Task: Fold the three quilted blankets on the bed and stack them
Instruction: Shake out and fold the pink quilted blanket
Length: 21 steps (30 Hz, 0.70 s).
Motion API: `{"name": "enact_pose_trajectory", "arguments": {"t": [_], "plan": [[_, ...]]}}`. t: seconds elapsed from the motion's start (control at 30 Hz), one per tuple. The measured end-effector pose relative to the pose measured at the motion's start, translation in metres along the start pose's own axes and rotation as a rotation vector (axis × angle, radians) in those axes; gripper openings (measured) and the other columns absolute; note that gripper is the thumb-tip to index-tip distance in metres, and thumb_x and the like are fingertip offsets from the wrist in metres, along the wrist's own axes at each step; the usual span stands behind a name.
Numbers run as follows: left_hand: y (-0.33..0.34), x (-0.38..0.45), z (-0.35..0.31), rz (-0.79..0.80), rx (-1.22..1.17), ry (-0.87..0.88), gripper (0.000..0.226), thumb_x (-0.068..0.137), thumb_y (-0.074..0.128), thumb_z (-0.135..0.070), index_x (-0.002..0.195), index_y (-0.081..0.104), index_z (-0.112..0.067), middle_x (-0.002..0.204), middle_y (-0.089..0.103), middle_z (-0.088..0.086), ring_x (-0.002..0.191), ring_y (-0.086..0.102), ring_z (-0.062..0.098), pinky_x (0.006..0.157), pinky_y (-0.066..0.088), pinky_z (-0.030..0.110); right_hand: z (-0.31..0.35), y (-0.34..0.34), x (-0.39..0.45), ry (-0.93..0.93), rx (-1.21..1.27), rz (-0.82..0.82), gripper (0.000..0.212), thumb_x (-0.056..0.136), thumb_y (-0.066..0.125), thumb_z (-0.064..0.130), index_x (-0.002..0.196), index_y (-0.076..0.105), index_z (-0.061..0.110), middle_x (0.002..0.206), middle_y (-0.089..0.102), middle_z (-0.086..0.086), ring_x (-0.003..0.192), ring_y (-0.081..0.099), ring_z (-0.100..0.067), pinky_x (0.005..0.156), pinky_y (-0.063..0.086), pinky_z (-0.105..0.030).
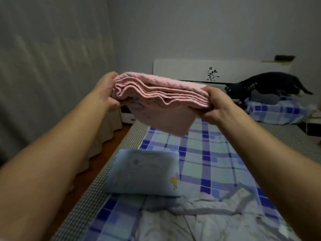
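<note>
A folded pink quilted blanket [161,100] is held up in the air above the bed. My left hand [106,92] grips its left end and my right hand [214,106] grips its right end, with one pink layer hanging down below. A folded light blue blanket [142,173] lies on the bed near its left edge, below and nearer than the pink one. A pale crumpled blanket [205,216] lies unfolded at the near end of the bed.
The bed [208,148] has a blue plaid sheet and a white headboard [191,70] at the far end. A plaid pillow [276,110] with dark clothing [264,84] on it sits far right. A curtain [43,66] hangs on the left.
</note>
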<state>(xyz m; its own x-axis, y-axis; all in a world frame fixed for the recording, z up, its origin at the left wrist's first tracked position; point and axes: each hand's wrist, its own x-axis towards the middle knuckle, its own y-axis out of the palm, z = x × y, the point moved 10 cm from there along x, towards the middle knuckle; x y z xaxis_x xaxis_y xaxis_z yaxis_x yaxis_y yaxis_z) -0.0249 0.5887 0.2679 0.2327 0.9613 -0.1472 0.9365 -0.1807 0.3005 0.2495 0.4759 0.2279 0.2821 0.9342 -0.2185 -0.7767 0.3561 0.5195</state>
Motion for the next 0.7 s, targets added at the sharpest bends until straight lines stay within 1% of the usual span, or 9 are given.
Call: {"name": "enact_pose_trajectory", "arguments": {"t": [0.07,0.13,0.23,0.33,0.4,0.53,0.57,0.63,0.7], "plan": [[-0.039,0.019,0.007,-0.057,0.038,-0.005,0.025,0.087,0.040,-0.018,0.087,0.064,-0.013,0.080,0.067,0.011,0.071,0.069,0.025,0.072,0.060,0.046,-0.030,0.013,0.019,0.028,-0.002,-0.019,0.015,0.094,0.050,0.009,0.096,0.063,0.002,0.074,0.070,-0.013,0.062,0.069,-0.024,0.068,0.061,-0.043],[-0.073,0.034,0.037,-0.093,0.065,-0.042,0.023,0.093,0.041,-0.017,0.089,0.063,-0.011,0.071,0.067,0.008,0.061,0.068,0.020,0.063,0.060,0.033,-0.079,0.009,0.040,0.088,-0.033,-0.072,0.016,0.096,0.050,0.011,0.106,0.059,0.003,0.075,0.072,-0.015,0.062,0.070,-0.025,0.061,0.062,-0.044],[-0.145,0.047,0.141,-0.250,0.080,-0.177,0.021,0.100,0.049,-0.021,0.099,0.064,-0.006,0.067,0.072,0.007,0.053,0.068,0.014,0.046,0.053,0.024,-0.192,-0.031,0.069,0.216,-0.125,-0.178,0.015,0.097,0.055,0.018,0.109,0.060,0.010,0.084,0.072,-0.012,0.067,0.069,-0.023,0.056,0.061,-0.040],[-0.242,0.027,0.297,-0.450,0.332,-0.440,0.017,0.094,0.057,-0.027,0.094,0.064,-0.012,0.101,0.070,0.013,0.078,0.067,0.026,0.068,0.058,0.035,-0.326,-0.109,0.056,0.492,-0.353,-0.257,0.014,0.096,0.059,0.016,0.107,0.061,0.007,0.086,0.062,-0.014,0.069,0.063,-0.028,0.065,0.059,-0.046],[-0.282,-0.025,0.392,-0.494,0.602,-0.656,0.017,0.094,0.057,-0.022,0.078,0.055,-0.018,0.098,0.062,0.010,0.081,0.058,0.026,0.084,0.054,0.036,-0.397,-0.179,0.010,0.726,-0.560,-0.327,0.007,0.096,0.056,0.013,0.099,0.057,0.007,0.083,0.056,-0.014,0.067,0.057,-0.028,0.065,0.055,-0.045],[-0.261,-0.146,0.515,-0.338,0.699,-0.956,0.004,0.094,0.059,-0.007,0.095,0.061,-0.004,0.094,0.055,0.011,0.083,0.053,0.021,0.068,0.045,0.026,-0.447,-0.293,-0.082,0.996,-0.604,-0.542,0.010,0.098,0.051,0.010,0.101,0.054,0.001,0.087,0.053,-0.023,0.068,0.057,-0.033,0.067,0.053,-0.046],[-0.257,-0.159,0.532,-0.301,0.694,-0.998,0.013,0.092,0.061,-0.006,0.101,0.063,0.003,0.086,0.057,0.011,0.074,0.055,0.020,0.059,0.043,0.025,-0.446,-0.313,-0.093,1.025,-0.590,-0.578,0.011,0.099,0.050,0.010,0.102,0.054,0.000,0.087,0.053,-0.023,0.067,0.056,-0.033,0.066,0.052,-0.046],[-0.236,-0.172,0.556,-0.218,0.595,-1.054,0.009,0.088,0.059,-0.001,0.086,0.062,0.007,0.058,0.050,0.010,0.045,0.048,0.019,0.042,0.035,0.021,-0.432,-0.341,-0.102,1.000,-0.590,-0.635,0.015,0.099,0.049,0.009,0.106,0.055,-0.003,0.085,0.054,-0.023,0.065,0.054,-0.032,0.061,0.048,-0.041],[-0.215,-0.163,0.562,-0.139,0.607,-1.020,0.018,0.088,0.054,-0.004,0.071,0.051,-0.011,0.049,0.041,0.005,0.036,0.039,0.016,0.040,0.031,0.016,-0.411,-0.357,-0.098,0.897,-0.592,-0.679,0.022,0.100,0.050,0.010,0.112,0.055,-0.008,0.087,0.058,-0.023,0.068,0.056,-0.033,0.059,0.048,-0.039]]}}
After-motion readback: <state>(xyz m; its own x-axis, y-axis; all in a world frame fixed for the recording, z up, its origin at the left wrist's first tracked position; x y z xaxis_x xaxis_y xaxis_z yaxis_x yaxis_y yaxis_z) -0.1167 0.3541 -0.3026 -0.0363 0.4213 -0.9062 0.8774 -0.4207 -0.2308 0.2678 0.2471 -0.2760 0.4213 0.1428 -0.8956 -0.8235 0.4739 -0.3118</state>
